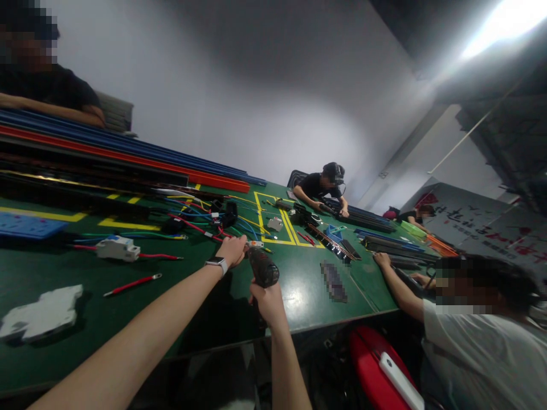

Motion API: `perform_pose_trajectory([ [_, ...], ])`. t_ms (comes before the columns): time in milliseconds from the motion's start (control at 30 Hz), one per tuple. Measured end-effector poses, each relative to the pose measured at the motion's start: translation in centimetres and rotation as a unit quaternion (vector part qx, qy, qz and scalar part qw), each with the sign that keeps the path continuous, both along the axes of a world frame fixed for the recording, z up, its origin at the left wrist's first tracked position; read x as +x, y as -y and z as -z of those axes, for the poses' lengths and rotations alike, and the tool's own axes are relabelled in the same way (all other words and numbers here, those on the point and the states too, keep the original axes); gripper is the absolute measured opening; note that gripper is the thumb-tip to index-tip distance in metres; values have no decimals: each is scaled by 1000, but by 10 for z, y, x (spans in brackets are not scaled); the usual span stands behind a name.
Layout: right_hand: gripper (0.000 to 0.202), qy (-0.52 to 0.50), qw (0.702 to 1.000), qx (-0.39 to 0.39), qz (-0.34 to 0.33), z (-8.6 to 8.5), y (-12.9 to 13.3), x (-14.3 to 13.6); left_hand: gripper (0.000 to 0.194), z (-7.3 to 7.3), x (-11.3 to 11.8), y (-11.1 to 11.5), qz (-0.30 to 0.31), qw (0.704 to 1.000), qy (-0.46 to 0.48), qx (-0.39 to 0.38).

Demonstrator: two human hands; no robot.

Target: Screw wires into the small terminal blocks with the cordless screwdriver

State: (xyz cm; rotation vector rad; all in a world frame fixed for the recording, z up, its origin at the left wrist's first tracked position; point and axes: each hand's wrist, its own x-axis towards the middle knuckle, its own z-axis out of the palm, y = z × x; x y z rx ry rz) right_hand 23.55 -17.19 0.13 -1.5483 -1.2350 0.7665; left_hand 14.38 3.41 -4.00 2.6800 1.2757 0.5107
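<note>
Black rounded drill [264, 267] | right fingers [256, 291] wrapped round it | left fingers [241, 245] at white block [256, 244], closure unclear

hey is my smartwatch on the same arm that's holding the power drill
No, the smartwatch sits at the wrist of the left hand, and the right hand grips the power drill.

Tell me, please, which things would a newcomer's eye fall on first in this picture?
Probably first the dark power drill, near the middle, held in the right hand, with the left hand close to its front end. Next come the long blue bars and the orange bar beside them, along the far left of the green table. The bright ceiling light also stands out at upper right.
</note>
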Motion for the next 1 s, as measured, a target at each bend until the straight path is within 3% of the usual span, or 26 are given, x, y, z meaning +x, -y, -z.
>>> perform_pose_trajectory([
  [500, 17, -40, 999, 5, -7, -2, 1, -2, 29, -3, -1, 2, 1, 1000, -4, 0],
  [1000, 16, -10, 1000, 7, -14, 2, 1, 1, 27, -4, -1, 2, 2, 1000, 4, -8],
])
